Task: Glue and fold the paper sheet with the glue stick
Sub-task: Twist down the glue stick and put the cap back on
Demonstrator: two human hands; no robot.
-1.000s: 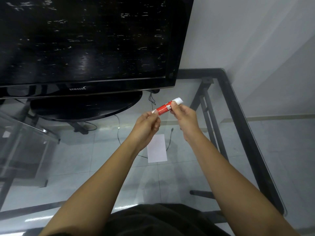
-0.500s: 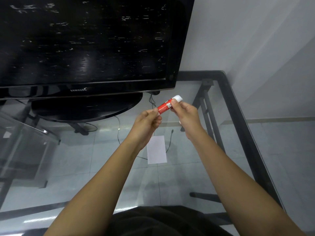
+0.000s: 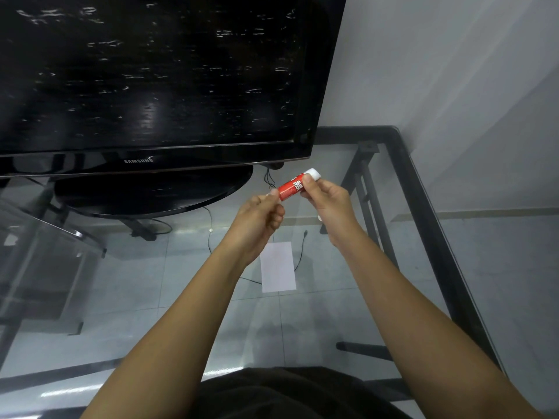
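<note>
I see a red glue stick [image 3: 292,188] with white lettering and a white end. The paper sheet [image 3: 278,266] is plain white. The television [image 3: 157,83] at far left is glossy black, and the table frame [image 3: 423,207] is black.

We can read "SAMSUNG" in pale letters on the lower bezel of the black television [image 3: 151,86], just above its stand. On the red body of the glue stick [image 3: 295,185] we make out white lettering, "GLUE STICK", running along its length; no other text is legible to us.
</note>
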